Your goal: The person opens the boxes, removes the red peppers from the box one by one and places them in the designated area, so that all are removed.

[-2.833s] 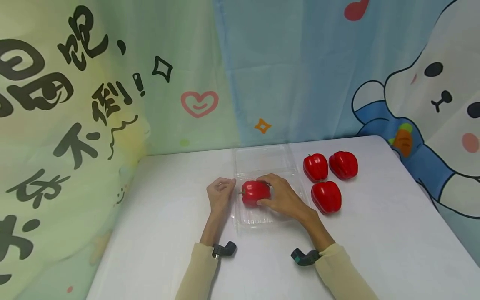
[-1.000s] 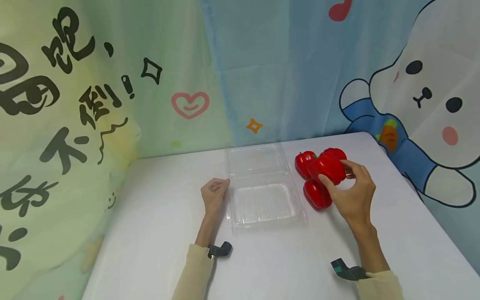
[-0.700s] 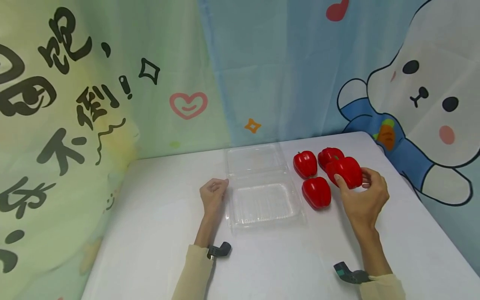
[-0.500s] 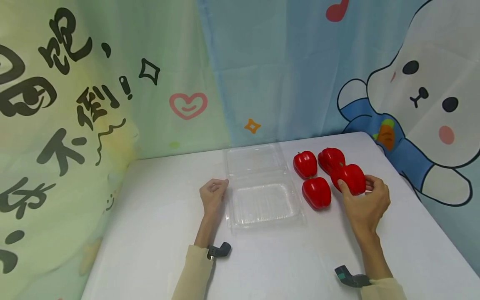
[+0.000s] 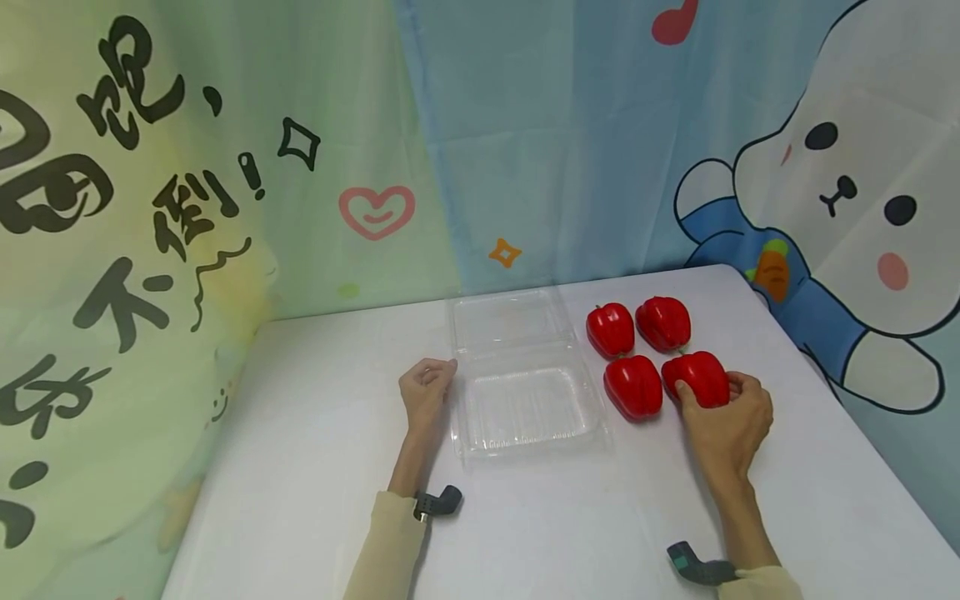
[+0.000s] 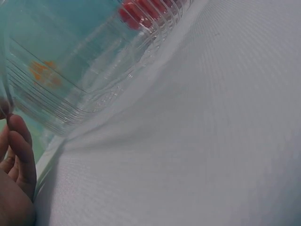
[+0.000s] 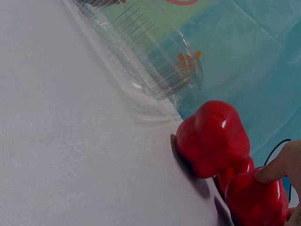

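Note:
My right hand [image 5: 729, 423] grips a red bell pepper [image 5: 699, 377] at the right of the table, thumb on its near side. The pepper looks down on the cloth, beside the group of three others. In the right wrist view the thumb presses on the held pepper [image 7: 256, 197]. My left hand [image 5: 426, 392] pinches the left rim of an opened clear plastic clamshell box [image 5: 528, 408]; the left wrist view shows the fingertips [image 6: 19, 126] at that rim. The box lies flat with nothing inside, its lid [image 5: 510, 321] folded back toward the curtain.
Three more red bell peppers stand between box and right hand: one at the back left [image 5: 611, 330], another at the back right [image 5: 663, 323], the third in front [image 5: 633, 387]. A white cloth covers the table [image 5: 315, 467]. A printed curtain [image 5: 517, 150] hangs behind.
My right hand has lifted the bell pepper out of the box, carried it right past the others and lowered it beside them. The left hand has stayed at the box's rim.

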Demonstrator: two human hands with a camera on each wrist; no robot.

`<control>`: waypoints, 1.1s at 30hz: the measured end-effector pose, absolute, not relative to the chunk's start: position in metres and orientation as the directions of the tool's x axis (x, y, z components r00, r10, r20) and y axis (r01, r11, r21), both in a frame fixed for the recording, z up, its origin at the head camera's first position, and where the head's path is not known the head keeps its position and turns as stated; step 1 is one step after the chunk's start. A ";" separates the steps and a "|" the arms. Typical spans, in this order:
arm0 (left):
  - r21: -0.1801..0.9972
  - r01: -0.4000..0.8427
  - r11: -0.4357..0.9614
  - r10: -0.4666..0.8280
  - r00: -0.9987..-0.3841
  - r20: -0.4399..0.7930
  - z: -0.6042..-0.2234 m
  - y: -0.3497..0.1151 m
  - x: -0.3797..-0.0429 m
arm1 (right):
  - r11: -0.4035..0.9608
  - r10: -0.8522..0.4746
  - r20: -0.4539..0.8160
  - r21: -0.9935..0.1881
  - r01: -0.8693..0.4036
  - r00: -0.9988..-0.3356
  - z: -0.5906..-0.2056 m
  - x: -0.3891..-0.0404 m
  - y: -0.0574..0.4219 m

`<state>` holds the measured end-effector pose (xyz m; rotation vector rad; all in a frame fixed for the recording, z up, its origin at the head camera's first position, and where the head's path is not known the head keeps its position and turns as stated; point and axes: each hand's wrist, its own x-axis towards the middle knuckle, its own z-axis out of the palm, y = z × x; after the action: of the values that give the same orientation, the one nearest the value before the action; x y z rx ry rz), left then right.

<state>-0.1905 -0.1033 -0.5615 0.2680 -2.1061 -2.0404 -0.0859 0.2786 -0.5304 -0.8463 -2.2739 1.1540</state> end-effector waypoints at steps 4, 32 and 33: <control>0.999 -0.005 0.041 -0.262 -0.965 0.006 -0.563 -0.103 -0.189 | 0.456 0.698 0.102 -0.827 0.330 -0.708 -0.534 -0.084 0.278; 1.000 -0.010 0.029 -0.257 -0.966 -0.003 -0.551 -0.113 -0.184 | 0.613 0.553 0.333 -0.783 0.102 -0.764 -0.505 -0.101 0.267; 0.998 -0.005 0.058 -0.257 -0.966 0.011 -0.549 -0.115 -0.182 | 0.640 0.501 0.379 -0.767 0.039 -0.778 -0.500 -0.104 0.265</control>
<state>-0.1824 -0.1152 -0.5489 0.2693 -2.1412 -2.0195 -0.1044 0.2650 -0.5002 -0.4194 -2.2817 1.0485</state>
